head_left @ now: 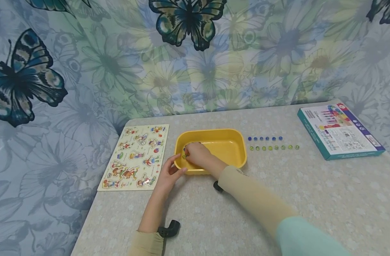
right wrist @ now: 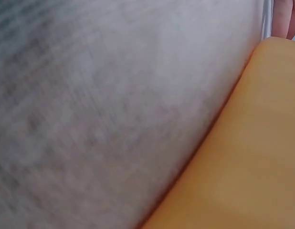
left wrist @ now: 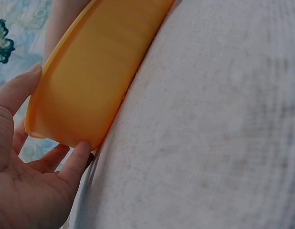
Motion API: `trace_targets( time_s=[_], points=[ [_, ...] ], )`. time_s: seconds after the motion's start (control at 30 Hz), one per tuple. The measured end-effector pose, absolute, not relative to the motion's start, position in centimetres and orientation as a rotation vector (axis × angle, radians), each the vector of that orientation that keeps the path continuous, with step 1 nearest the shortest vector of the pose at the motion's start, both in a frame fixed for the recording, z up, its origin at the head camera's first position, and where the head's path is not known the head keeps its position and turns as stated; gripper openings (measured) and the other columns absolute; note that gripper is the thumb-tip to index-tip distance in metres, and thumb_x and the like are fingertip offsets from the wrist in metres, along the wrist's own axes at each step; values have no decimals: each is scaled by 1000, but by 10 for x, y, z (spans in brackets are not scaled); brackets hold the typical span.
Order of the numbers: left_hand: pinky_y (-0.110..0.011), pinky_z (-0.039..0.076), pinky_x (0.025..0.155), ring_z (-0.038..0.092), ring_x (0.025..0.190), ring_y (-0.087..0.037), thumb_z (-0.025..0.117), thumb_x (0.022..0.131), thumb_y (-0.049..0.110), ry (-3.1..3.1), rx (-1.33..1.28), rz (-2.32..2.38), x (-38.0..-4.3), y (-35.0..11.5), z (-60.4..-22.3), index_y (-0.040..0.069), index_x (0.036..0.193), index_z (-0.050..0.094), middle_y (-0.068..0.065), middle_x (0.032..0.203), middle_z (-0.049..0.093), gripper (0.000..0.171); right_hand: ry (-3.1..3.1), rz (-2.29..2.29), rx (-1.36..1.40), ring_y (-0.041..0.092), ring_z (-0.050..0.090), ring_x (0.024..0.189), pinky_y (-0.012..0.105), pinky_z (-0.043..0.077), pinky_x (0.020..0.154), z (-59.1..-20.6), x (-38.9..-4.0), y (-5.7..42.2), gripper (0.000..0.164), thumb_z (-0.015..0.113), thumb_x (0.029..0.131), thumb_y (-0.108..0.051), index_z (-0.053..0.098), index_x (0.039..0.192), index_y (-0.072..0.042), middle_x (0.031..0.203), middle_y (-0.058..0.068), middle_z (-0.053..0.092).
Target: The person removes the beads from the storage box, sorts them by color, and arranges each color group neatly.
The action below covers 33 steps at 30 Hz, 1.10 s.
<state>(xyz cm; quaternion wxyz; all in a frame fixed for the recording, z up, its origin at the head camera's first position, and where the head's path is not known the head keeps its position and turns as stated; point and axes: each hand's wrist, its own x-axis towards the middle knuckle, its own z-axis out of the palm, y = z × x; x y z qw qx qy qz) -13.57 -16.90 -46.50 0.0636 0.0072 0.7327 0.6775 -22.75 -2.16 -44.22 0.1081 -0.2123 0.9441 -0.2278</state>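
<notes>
A yellow plastic tray (head_left: 226, 149) stands on the table. My left hand (head_left: 167, 176) grips its near left corner, thumb by the front side and fingers at the left end. In the left wrist view the fingertips (left wrist: 82, 149) press the tray's outer wall (left wrist: 90, 81). My right hand (head_left: 197, 153) reaches into the tray's left end with fingers bent down. A small green bead (head_left: 183, 156) shows beside its fingertips; I cannot tell whether they pinch one. The right wrist view shows mostly table and the tray's side (right wrist: 252, 143), with the right hand's fingers out of sight.
Right of the tray lie a row of small blue beads (head_left: 261, 138) and a row of green ones (head_left: 270, 148). A picture board (head_left: 135, 156) with cartoon figures lies at the left. A flat teal-edged box (head_left: 342, 131) sits at the far right. A patterned cloth (head_left: 214, 78) hangs behind.
</notes>
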Motion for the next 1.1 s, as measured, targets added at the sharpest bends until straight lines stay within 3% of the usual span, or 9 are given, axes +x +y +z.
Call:
trace_targets(
  time_s=[0.33,0.57,0.7,0.93,1.1],
  points=[
    [-38,42,98,45,125,-31,70,83,12,2217,33,2065,-136,-167,-465,13,138,43,-9,143,36,62,2757,-660,-612,13,56,83,28,48,80,-443,-226,-19,14,68,83,-16,72,96,-11,93,-2,66],
    [-40,41,100,44,126,-29,71,83,15,2218,11,2047,-136,-168,-465,17,137,44,-6,142,36,61,2723,-725,-564,14,56,94,31,47,88,-442,-224,-17,18,67,84,-17,71,102,-13,101,-2,66],
    [-40,40,100,42,127,-28,71,83,15,2194,-2,2036,-137,-169,-463,16,138,42,-4,143,35,62,2694,-802,-548,12,55,89,28,47,84,-441,-225,-14,17,67,84,-17,71,100,-13,98,-3,66],
    [-43,37,102,38,130,-30,68,85,10,2142,-28,2016,-137,-171,-458,16,139,41,-6,146,31,60,2603,-1129,-602,12,55,70,21,47,61,-437,-226,-7,12,69,84,-16,69,94,-10,84,-2,64],
    [-41,39,102,40,130,-28,70,84,15,2167,-34,2006,-138,-171,-461,21,137,43,-2,144,33,60,2491,-1370,-630,12,58,75,22,50,66,-424,-223,9,15,70,83,-14,69,96,-8,86,-2,65]
  ],
)
